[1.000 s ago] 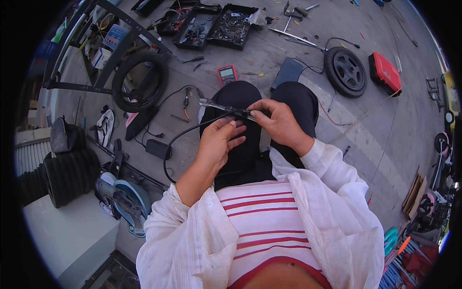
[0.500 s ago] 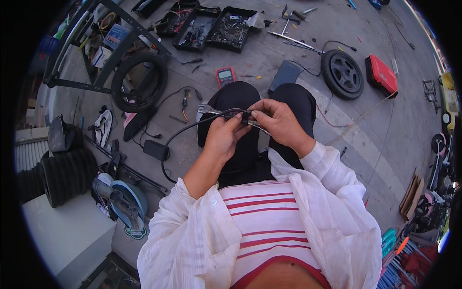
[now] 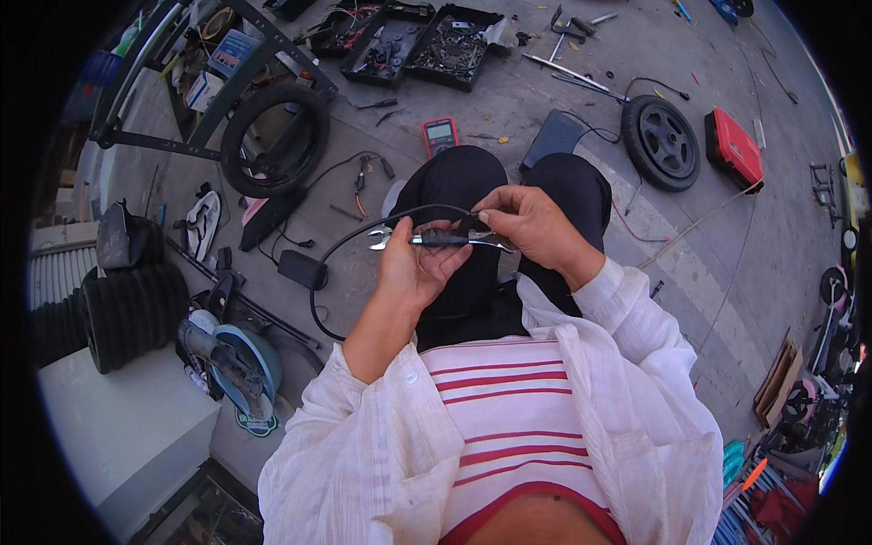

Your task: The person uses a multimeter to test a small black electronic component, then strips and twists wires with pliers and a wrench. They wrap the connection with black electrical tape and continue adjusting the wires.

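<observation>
Over my lap, my left hand (image 3: 411, 268) is closed around a silver hand tool (image 3: 434, 240) with a two-pronged head, a dark middle and a thin silver tail. Whether it is pliers or a wrench is unclear. My right hand (image 3: 531, 227) pinches the end of a black cable (image 3: 363, 238) between thumb and fingers, by a small dark piece. From there the cable loops left and down past my left forearm. The tool's tail reaches under my right fingers, which partly hide it.
Ahead on the concrete lie a red multimeter (image 3: 440, 136), black parts trays (image 3: 454, 45), a small wheel (image 3: 660, 143) and a red case (image 3: 734, 148). At left are a tyre (image 3: 274, 141), a black power adapter (image 3: 302, 269) and a white box (image 3: 118, 427).
The silver tool has come down nearer me and lies more level across my left fingers. My left thumb has moved away from the cable end, which my right hand still pinches.
</observation>
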A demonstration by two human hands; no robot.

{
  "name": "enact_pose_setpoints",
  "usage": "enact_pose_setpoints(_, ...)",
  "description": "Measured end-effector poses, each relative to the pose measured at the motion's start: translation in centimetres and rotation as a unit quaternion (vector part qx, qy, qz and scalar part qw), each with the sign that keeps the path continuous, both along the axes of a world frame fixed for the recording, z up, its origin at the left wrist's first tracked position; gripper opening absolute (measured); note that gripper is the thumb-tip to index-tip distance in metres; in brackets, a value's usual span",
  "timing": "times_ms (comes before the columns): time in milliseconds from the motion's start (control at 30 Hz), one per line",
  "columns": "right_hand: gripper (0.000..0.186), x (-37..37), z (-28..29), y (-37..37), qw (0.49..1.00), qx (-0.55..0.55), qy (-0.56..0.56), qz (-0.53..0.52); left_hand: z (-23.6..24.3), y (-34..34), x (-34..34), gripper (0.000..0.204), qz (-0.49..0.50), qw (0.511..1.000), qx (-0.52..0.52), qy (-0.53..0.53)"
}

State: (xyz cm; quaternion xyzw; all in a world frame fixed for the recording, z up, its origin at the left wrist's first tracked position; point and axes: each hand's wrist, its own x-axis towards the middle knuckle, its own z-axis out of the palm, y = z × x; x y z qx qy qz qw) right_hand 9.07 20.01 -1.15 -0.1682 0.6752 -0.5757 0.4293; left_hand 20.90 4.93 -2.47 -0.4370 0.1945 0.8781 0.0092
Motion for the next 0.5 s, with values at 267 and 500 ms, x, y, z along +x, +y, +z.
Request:
enact_pose_setpoints(267,0.014,0.5,-1.8,-0.1,0.995,-0.009,0.093,0.035,-0.6,0.4,2.1,0.03,0.0,0.999,0.026,-0.02)
enact_pose_setpoints(500,0.012,0.8,-1.7,0.0,0.979,-0.002,0.192,0.074,-0.7,1.5,4.4,0.022,0.038,0.995,0.09,0.027)
